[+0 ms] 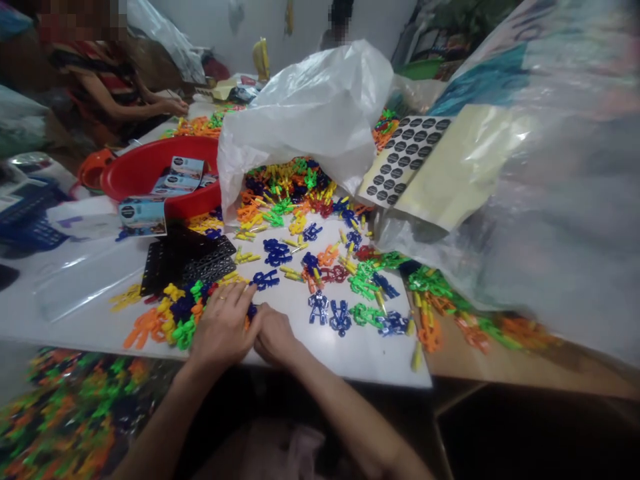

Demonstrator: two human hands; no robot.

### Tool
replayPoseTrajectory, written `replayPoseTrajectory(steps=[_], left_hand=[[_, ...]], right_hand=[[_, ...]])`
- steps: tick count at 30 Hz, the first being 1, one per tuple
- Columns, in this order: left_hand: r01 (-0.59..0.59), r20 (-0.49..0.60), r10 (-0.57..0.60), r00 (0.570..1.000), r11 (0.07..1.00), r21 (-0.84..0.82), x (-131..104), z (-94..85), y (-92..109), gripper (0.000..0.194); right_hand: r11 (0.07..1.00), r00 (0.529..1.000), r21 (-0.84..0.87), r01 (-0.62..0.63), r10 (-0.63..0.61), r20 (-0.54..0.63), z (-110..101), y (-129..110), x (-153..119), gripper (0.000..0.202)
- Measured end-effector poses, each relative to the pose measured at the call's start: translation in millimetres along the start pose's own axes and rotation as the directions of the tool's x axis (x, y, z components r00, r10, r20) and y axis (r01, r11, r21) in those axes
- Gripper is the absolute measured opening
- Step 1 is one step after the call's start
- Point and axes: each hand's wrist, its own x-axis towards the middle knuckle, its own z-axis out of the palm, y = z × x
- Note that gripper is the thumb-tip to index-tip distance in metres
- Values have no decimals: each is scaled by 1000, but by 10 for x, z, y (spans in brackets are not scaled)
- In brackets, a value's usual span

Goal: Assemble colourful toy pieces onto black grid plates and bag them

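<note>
At the front edge of the white table [310, 347], my left hand [223, 323] and my right hand [274, 333] meet, side by side. Both have bent, closed fingers; a bit of dark blue and orange plastic shows between them, but what they grip is hidden. Against my left hand lies a pile of small plastic figures [183, 320] in orange, yellow, green and blue. To the right of my right hand, blue figures [340, 317] and green figures [367, 315] lie scattered, with yellow-tipped pieces [293, 273] among them.
Black perforated sheets [210, 260] lie left of my hands, before a red basin [160, 150] with printed cards [143, 217]. A white plastic bag [305, 113] spills more figures. Round stickers on a sheet [400, 160] rest on plastic at right. Another person [110, 87] sits far left.
</note>
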Motion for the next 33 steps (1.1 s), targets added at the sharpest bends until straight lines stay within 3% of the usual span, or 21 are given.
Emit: replayPoseTrajectory(steps=[3,5,7,9,11,13,15,17,20,24,26,29,33], left_hand=[[-33,-16,33,999,999,-5,-34,-12,-20,38],[-50,-25,50,998,999,-6,-71,-20,-23,37],[-57,-24,57,998,998,-8,-99,-22,-22,36],[-56,-18,56,998,998,-7,-114,-16,-23,36],[-53,-20,53,998,999,-3,-122,-11,-29,35],[-56,-25,56,998,998,-3,-128,-19,-37,34],[-58,-14,57,998,998,-14,-126,-53,-33,34],[-46,2,46,999,999,-29,-100,-109,-12,35],[10,17,-9,1000,999,-33,-6,-180,41,40],[46,111,-40,993,998,-47,95,-140,71,37],[45,144,-33,989,996,-79,100,-88,54,36],[68,142,-52,989,991,-116,85,-50,23,39],[81,161,-59,985,988,-133,85,-75,25,55]], right_hand=[[992,995,100,80,-86,58,-191,93,-75,20],[980,998,190,56,-61,18,-419,234,-148,23],[984,989,155,-92,109,-104,-690,418,-163,31],[940,915,16,-340,334,-226,-939,609,-97,36],[858,850,-114,-501,464,-249,-1110,762,6,37],[828,835,-151,-539,503,-223,-1173,838,81,36],[882,863,-55,-468,443,-244,-1128,809,83,37],[946,897,142,-293,323,-302,-987,682,16,41],[909,931,416,-20,168,-323,-660,407,-118,36],[770,972,637,-39,177,-155,-258,200,-159,16],[701,972,713,-19,181,-153,-164,202,-110,16],[740,975,669,69,91,-201,-125,238,-10,22],[918,996,393,56,-24,-86,-148,243,92,26]])
